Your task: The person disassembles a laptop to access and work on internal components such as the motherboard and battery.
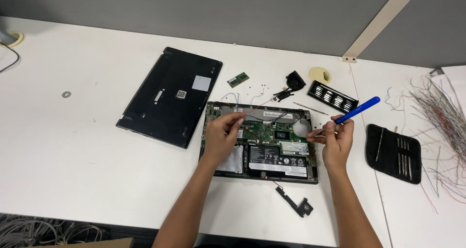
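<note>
Both hands (223, 134) (336, 138) over opened laptop (262, 141), battery (277, 160) inside.

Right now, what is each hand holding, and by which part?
The right hand holds a blue pry tool near its lower end. The left hand pinches something over the open laptop; too small to tell.

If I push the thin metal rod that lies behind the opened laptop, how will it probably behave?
The rod looks round and slim, so it would probably roll on the smooth white table. It seems stiff and light. It lies apart from the blue tool in the right hand, so nothing would stop it.
</note>
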